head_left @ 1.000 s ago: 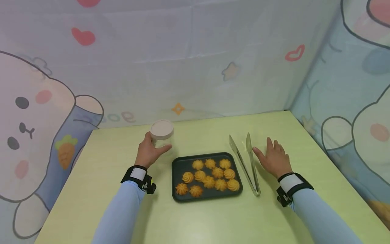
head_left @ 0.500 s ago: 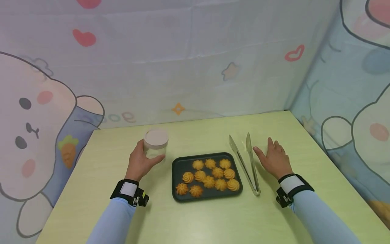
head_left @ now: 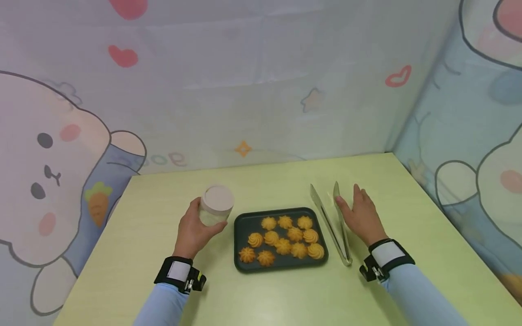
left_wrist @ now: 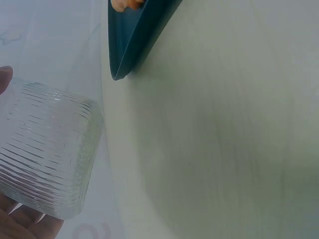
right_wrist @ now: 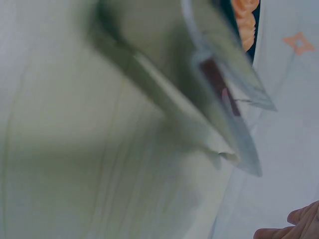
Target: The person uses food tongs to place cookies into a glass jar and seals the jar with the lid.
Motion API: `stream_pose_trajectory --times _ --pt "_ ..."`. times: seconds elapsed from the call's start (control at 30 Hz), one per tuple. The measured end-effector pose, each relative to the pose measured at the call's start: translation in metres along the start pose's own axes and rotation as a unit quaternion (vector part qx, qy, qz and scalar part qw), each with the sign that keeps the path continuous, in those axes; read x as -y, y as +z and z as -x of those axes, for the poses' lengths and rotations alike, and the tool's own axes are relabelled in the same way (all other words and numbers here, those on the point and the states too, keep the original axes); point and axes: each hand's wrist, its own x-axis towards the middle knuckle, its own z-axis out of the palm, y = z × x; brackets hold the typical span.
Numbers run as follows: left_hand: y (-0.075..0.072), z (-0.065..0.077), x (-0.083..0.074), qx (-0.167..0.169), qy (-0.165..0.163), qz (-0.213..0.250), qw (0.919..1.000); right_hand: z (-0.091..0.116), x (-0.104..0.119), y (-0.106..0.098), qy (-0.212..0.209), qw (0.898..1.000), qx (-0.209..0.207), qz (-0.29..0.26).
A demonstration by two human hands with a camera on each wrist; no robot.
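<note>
A clear ribbed jar (left_wrist: 47, 149) with a whitish lid (head_left: 218, 198) is gripped by my left hand (head_left: 195, 230), thumb on one side and fingers round the other. In the left wrist view the jar is tilted, its bottom off the table. My right hand (head_left: 362, 216) hovers by the metal tongs (head_left: 331, 224), fingers relaxed and holding nothing; its thumb overlaps one tong arm in the head view. The tongs lie spread on the table, tips pointing away. Between the hands sits a dark tray (head_left: 281, 268) holding several piped golden cookies (head_left: 283, 246).
A pale yellow-green table (head_left: 269, 299) runs back to a printed cloth wall (head_left: 261, 90). Another printed cloth (head_left: 469, 127) stands along the right edge. The tray's raised corner (left_wrist: 119, 69) shows close to the jar in the left wrist view.
My left hand has lowered the jar toward me and tilted it. The right hand has shifted slightly left, its thumb now over the tongs. The head view has moved a little.
</note>
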Motion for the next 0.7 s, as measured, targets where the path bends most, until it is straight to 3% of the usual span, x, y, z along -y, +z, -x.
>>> stream_pose_trajectory --times 0.37,0.7 --pt "0.013 0.002 -0.014 -0.009 0.062 -0.036 0.9974 0.005 0.028 0.011 -0.02 0.999 0.0 -0.028" --pt "0.021 0.008 -0.026 -0.009 0.103 -0.099 0.9897 0.017 0.074 0.033 -0.056 0.995 0.009 -0.087"
